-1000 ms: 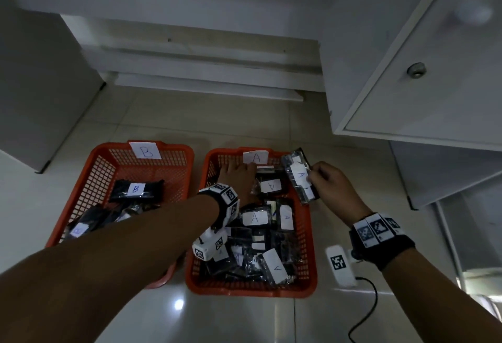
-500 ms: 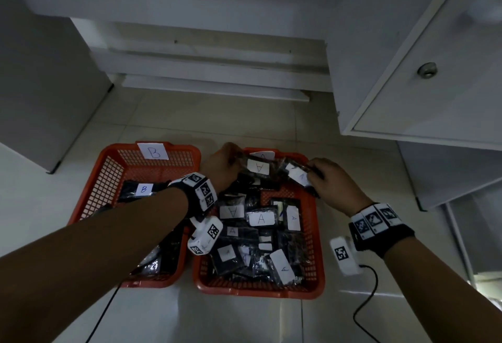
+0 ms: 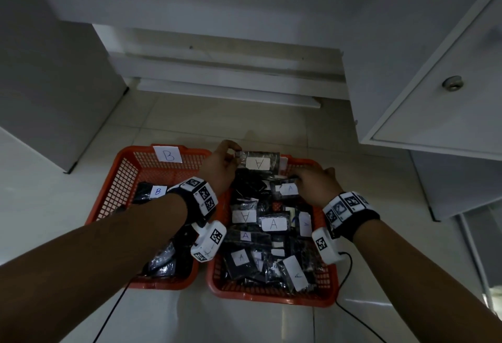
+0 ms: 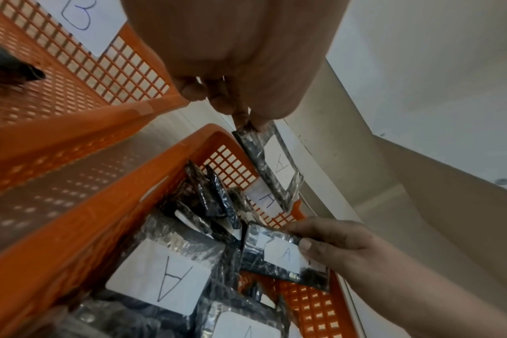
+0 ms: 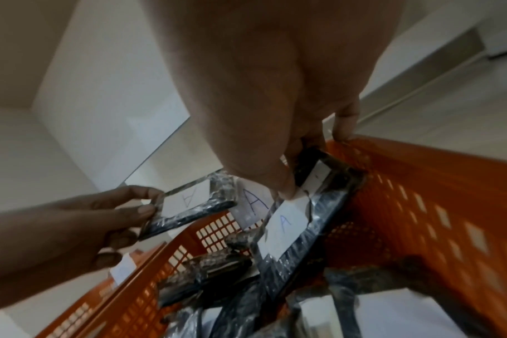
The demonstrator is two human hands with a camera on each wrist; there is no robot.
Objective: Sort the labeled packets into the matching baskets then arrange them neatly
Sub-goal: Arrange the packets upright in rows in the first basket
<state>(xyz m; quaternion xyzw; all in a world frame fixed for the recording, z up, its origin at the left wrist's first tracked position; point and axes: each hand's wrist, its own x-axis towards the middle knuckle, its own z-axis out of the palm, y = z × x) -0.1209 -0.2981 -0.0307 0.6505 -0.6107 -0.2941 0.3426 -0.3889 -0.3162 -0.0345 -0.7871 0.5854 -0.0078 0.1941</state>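
Now, nearest us, both forearms reach out over two orange baskets set side by side on the tiled floor. A basket [image 3: 274,295] on the right is heaped with dark packets, white A tags facing up at mixed angles. B basket [image 3: 122,177] on the left holds fewer, one B tag plainly readable.

Change over the last second: the left hand [image 3: 217,168] lay low inside the A basket's far end with nothing lifted; we now see it raised at the far rim, thumb and fingertips pinching a packet [image 3: 258,162] by its left short edge. The right hand [image 3: 315,183] had its own packet up beside the basket's right wall; it has come down and inward, and now pinches that second packet [image 3: 288,189] just inside the far right corner, with one finger on the rim.

Meaning for the task, as we judge it: sorting looks largely done, both held pieces carry A and sit over the A basket, so this is the arranging stage, standing packets up along the far wall.

Orientation: the lifted packet's long axis runs left to right, face toward us, its A upside down. The second packet also lies roughly crosswise, tilted, tag up; its exact tilt is hard to fix from the blurred right wrist view.

Beyond: white cabinets, a door knob at right.
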